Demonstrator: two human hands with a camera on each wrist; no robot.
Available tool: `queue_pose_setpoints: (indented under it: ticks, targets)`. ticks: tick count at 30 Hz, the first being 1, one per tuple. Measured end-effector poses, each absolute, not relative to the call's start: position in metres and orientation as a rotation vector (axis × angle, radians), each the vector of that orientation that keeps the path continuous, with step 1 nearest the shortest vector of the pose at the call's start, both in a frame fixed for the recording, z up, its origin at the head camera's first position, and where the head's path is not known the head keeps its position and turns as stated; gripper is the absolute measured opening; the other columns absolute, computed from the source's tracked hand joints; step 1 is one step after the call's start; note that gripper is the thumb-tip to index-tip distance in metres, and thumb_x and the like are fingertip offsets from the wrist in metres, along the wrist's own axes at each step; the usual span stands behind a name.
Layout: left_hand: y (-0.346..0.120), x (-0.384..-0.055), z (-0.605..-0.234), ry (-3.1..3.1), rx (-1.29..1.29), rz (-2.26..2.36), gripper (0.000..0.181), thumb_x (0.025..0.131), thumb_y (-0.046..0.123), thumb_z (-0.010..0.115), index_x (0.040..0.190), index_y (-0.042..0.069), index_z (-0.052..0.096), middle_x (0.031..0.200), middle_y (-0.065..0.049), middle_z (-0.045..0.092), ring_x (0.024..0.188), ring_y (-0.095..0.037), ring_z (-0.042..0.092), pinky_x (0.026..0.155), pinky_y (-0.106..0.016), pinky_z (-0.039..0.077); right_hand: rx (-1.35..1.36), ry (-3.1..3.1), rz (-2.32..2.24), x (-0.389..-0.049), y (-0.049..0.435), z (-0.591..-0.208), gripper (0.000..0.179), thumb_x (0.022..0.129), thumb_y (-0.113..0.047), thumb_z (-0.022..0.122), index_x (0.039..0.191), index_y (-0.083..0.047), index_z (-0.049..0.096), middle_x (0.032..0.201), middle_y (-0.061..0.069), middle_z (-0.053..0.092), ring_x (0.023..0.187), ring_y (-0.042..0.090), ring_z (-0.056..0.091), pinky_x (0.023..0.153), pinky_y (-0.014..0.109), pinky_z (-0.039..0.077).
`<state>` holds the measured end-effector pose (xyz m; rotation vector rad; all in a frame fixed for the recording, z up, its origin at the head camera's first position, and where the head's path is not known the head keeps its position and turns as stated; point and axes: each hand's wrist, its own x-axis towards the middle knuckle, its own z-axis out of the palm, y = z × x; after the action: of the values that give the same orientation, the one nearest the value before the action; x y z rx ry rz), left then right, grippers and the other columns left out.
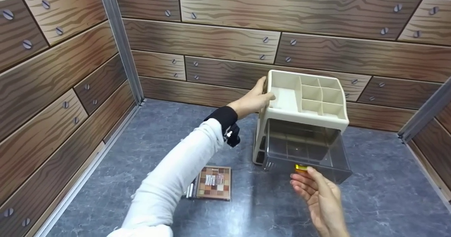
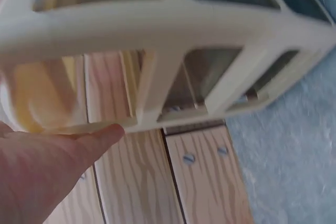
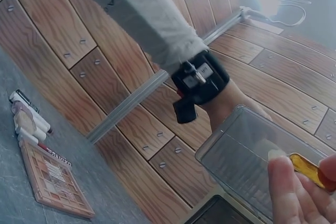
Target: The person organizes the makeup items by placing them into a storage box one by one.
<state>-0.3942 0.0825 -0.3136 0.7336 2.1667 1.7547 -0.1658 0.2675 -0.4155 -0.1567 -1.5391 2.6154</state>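
A cream desktop organizer with a compartmented top stands on the floor, its clear drawer pulled out at the front. My left hand grips the organizer's upper left side, thumb over the rim and fingers on the outer side. In the left wrist view that hand lies against the cream frame with its side openings. My right hand pinches a shiny gold drawer handle at the drawer's front. The right wrist view shows the gold handle between thumb and fingers.
An eyeshadow palette lies on the grey floor left of the organizer. Several tube-shaped cosmetics lie beside it. Wood-patterned walls surround the floor, with a metal corner strip at the left.
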Motion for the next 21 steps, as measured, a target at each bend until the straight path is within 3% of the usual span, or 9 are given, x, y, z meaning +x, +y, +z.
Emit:
queue_pose_setpoints:
  ticks: [9, 16, 21]
  targets:
    - [0.048, -0.365, -0.321, 2.161, 0.539, 1.776, 0.078, 0.106, 0.032, 0.056, 0.168, 0.015, 0.013, 0.168, -0.02, 0.03, 0.147, -0.039, 0.044, 0.109, -0.058, 0.052, -0.129, -1.518, 2.637, -0.166, 0.267, -0.418, 0.03, 0.11, -0.016, 0.053, 0.099, -0.002, 0.077, 0.089, 0.014, 0.079, 0.077, 0.02, 0.078, 0.071, 0.025, 0.065]
    - [0.022, -0.346, -0.338, 2.303, 0.477, 1.65, 0.077, 0.102, 0.045, 0.064, 0.164, 0.014, 0.03, 0.159, -0.017, 0.046, 0.136, -0.034, 0.055, 0.097, -0.049, 0.06, -0.15, -1.508, 2.617, -0.163, 0.273, -0.418, 0.03, 0.111, -0.017, 0.052, 0.099, -0.002, 0.076, 0.089, 0.014, 0.078, 0.077, 0.02, 0.078, 0.071, 0.025, 0.065]
    - [-0.01, -0.33, -0.352, 2.326, 0.417, 1.658, 0.071, 0.101, 0.043, 0.067, 0.158, 0.013, 0.039, 0.147, -0.017, 0.056, 0.128, -0.031, 0.06, 0.091, -0.043, 0.064, -0.131, -1.521, 2.621, -0.167, 0.266, -0.42, 0.029, 0.11, -0.017, 0.054, 0.099, -0.001, 0.076, 0.089, 0.014, 0.078, 0.077, 0.021, 0.078, 0.071, 0.025, 0.065]
